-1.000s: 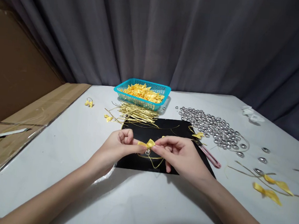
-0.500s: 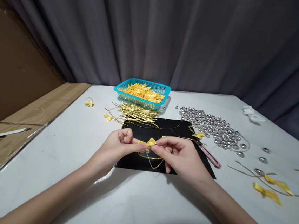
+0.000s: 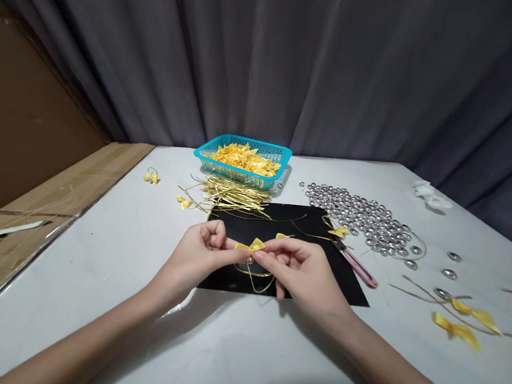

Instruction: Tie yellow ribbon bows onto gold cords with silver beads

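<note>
While the two hands work in the middle, a white table (image 3: 96, 249) spreads out under them. A dark gray curtain (image 3: 269, 54) hangs in folds behind it, and brown cardboard (image 3: 22, 79) stands on the left side. Near the back sits a blue basket (image 3: 199, 152) full of yellow bows (image 3: 241, 157). Just in front of it lies a pile of gold strips (image 3: 237, 195), partly on a flat black sheet (image 3: 341, 291). Lots of shiny silver beads (image 3: 366, 221) are spread to the right, and a tool with a pink handle (image 3: 361, 268) lies across the sheet's right edge.

One small yellow bow (image 3: 257, 244) is held up over the black sheet. The left hand (image 3: 196, 252) pinches one side and the right hand (image 3: 307, 269) pinches the other, both with fingers pressed tight on it. A thin gold cord (image 3: 259, 292) loops down below.

Compared with a second ago, the right hand is a little closer to the left. More of another yellow piece (image 3: 283, 236) peeks out behind its fingers now.
</note>
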Available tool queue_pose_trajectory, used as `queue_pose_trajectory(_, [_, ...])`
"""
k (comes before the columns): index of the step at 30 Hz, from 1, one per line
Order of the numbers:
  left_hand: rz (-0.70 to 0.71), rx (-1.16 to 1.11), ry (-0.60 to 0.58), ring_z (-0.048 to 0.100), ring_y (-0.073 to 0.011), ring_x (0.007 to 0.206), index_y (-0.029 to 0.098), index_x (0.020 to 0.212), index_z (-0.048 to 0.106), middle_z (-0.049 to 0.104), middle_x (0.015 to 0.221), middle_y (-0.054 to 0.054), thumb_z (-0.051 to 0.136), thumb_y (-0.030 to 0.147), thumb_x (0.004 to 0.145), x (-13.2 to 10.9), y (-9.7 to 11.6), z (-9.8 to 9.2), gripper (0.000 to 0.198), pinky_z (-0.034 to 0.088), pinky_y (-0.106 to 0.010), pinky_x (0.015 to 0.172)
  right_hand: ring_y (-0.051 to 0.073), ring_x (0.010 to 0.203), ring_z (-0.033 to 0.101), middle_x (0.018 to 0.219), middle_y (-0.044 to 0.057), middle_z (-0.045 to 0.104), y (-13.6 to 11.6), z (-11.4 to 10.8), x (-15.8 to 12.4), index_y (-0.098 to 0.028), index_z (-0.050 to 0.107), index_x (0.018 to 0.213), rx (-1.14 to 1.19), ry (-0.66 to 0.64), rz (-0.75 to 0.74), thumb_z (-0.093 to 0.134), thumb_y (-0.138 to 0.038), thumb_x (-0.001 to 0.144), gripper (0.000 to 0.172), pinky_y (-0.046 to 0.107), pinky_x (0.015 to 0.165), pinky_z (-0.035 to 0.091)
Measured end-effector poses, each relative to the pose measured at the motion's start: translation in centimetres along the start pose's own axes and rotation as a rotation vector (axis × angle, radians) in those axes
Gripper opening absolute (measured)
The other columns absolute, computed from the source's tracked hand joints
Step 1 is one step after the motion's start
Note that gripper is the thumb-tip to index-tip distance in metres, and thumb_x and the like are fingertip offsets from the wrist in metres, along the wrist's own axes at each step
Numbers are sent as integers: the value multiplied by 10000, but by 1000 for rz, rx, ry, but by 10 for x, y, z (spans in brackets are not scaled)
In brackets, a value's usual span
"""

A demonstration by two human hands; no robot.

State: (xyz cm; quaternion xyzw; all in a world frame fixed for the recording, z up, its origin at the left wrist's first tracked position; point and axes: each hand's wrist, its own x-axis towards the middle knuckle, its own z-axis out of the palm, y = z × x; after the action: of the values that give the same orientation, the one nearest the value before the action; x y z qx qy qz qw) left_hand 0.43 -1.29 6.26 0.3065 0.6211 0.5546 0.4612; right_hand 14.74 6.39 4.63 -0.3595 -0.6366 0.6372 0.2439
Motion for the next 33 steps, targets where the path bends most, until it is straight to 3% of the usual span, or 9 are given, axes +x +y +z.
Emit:
queue_pose_trajectory(7, [-9, -22, -10, 661, -143, 621, 195, 544, 304, 698, 587, -9, 766, 150, 570, 1, -2, 0, 465, 431, -225, 600, 31, 334, 353, 485, -87, 402, 5, 4, -1, -147, 589, 782, -31, -46, -60, 637, -333, 748, 195, 165, 307, 304])
queue_pose_trajectory(16, [-37, -80, -69, 655, -113, 643, 193, 563, 329, 692, 598, 20, 754, 127, 608, 1, -1, -2, 433, 444, -211, 655, 40, 349, 322, 500, -89, 385, 4, 6, -3, -167, 513, 853, -89, -90, -141, 491, -281, 863, 117, 177, 337, 307])
queue_pose_trajectory(21, [-37, -106, -70, 636, -87, 607, 185, 566, 368, 636, 531, 58, 737, 104, 627, 1, 0, 0, 382, 434, -177, 618, 37, 343, 358, 554, -73, 418, 4, 3, -2, -157, 523, 871, -75, -62, -95, 504, -289, 849, 135, 164, 306, 299])
queue_pose_trajectory(27, [-7, -100, -16, 595, -56, 534, 182, 546, 336, 565, 455, 88, 715, 89, 626, 1, 0, 0, 399, 410, -147, 557, 31, 345, 375, 528, -77, 395, 7, 3, -1, -145, 573, 833, -120, -5, -157, 549, -316, 814, 174, 155, 316, 321])
queue_pose_trajectory(33, [33, -56, -8, 596, -55, 546, 182, 561, 327, 602, 483, 74, 712, 95, 595, 1, 1, -2, 396, 405, -143, 561, 27, 345, 381, 523, -78, 404, 2, 1, 0, -143, 616, 796, -31, -25, -59, 623, -299, 750, 162, 155, 318, 370])
